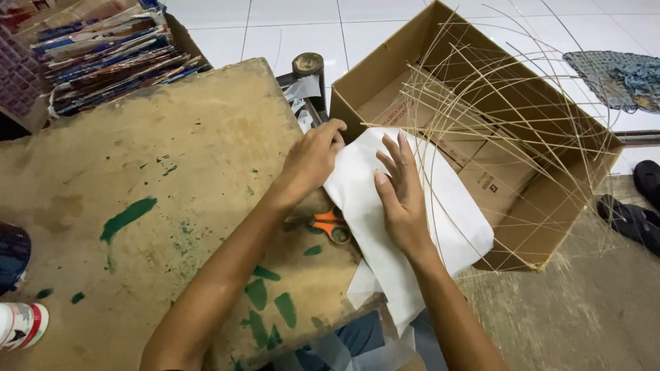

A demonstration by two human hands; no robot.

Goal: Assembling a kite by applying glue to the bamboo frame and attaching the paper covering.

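A white sheet of paper [447, 206] lies over the right edge of a worn wooden board [151, 158] and hangs toward a cardboard box. My left hand [313, 158] grips the sheet's upper left corner, fingers curled on it. My right hand [402, 199] lies flat on the paper, its fingers spread. Orange-handled scissors [331, 225] sit on the board, partly under the paper between my two arms.
An open cardboard box [550, 206] at the right holds several thin bamboo strips [502, 96] fanning out. A stack of coloured paper [110, 55] sits at the top left. A glue bottle [20, 324] lies at the bottom left. Dark sandals [636, 213] and a mat [619, 75] are on the floor.
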